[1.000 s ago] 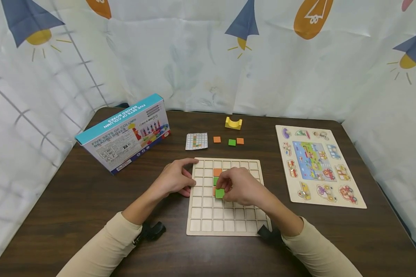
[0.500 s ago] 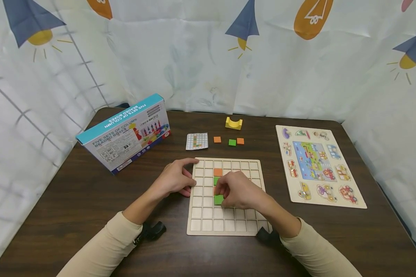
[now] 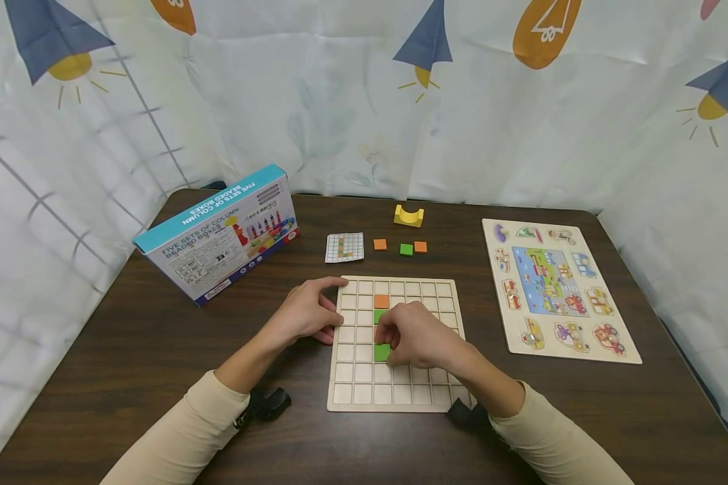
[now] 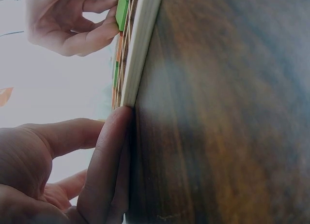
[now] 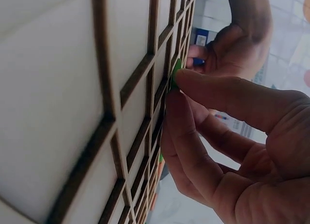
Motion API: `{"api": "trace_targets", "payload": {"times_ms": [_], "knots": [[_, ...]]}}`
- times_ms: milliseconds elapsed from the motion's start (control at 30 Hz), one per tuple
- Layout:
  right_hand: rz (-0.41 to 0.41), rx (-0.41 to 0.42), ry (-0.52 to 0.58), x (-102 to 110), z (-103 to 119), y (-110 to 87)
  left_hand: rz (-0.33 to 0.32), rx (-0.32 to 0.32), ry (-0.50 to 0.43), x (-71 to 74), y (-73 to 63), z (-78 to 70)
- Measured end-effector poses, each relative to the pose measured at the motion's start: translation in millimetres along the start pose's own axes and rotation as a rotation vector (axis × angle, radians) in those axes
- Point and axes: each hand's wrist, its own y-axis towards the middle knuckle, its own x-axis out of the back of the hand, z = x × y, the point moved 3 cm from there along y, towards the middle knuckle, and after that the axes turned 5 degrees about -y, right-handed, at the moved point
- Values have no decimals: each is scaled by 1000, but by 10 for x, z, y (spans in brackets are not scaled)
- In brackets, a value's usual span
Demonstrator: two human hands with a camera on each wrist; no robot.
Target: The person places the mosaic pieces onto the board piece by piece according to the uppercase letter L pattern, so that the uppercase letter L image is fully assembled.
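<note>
One green tile (image 3: pixel 381 352) sits at a cell of the board (image 3: pixel 362 372), in line with an orange tile (image 3: pixel 381 302), narrowly pinched in the right hand's (image 3: pixel 421 331) grip. The left hand (image 3: pixel 307 310) touches the board's left edge, fingers spread. Seating seems underway (the tile looks slightly tilted); next calls for pressing it flat, then releasing.

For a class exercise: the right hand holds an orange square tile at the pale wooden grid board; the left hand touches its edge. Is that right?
Not quite: the right hand holds a green square tile, not an orange one, as the head view shows. The rest stands.
</note>
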Motion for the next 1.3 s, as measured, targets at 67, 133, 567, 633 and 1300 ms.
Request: {"api": "trace_targets", "payload": {"times_ms": [67,133,567,633,1300], "knots": [[-3,10,-4,0,2,-2,0,-1,0,1,-1,0],[-7,19,-7,1,4,-4,1,-2,0,2,-1,1],[-23,24,7,13,0,-4,3,-1,7,4,-1,7],[-29,23,17,19,-4,-3,2,-1,8,5,-2,5],[-111,-37,75,289,-240,73,-19,4,4,-6,-8,-6]]}}
